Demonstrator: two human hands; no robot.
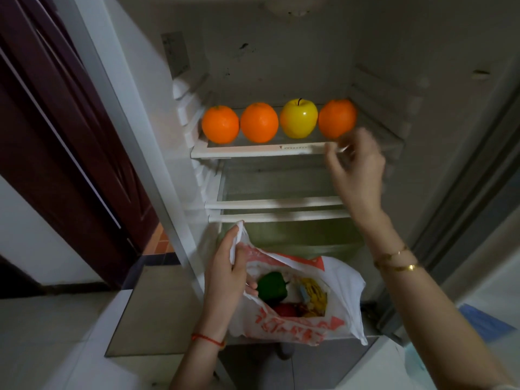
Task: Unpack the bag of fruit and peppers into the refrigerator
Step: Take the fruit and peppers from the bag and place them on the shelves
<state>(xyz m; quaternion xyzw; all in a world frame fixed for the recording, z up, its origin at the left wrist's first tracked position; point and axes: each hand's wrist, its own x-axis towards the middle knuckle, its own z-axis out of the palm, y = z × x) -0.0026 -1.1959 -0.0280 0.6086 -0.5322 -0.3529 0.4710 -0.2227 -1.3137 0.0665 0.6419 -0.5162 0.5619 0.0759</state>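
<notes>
The refrigerator stands open in front of me. On its top shelf point(253, 150) sit, in a row, an orange point(220, 124), a second orange point(259, 122), a yellow apple point(300, 118) and a third orange point(336, 117). My right hand point(358, 161) hovers just below and right of the third orange, fingers apart, holding nothing. My left hand point(228, 273) grips the handle of a white plastic bag with red print point(304, 327), held open below the shelves. Inside the bag I see a green pepper point(271, 285), a red pepper point(285, 310) and something yellow point(313, 294).
Two lower shelves point(275, 204) and a green-tinted drawer point(289, 235) lie beneath the top shelf. The fridge's left wall point(135, 88) and a dark wooden door point(56, 130) are to the left. A white tiled floor lies below, with a blue item point(484, 319) at the right.
</notes>
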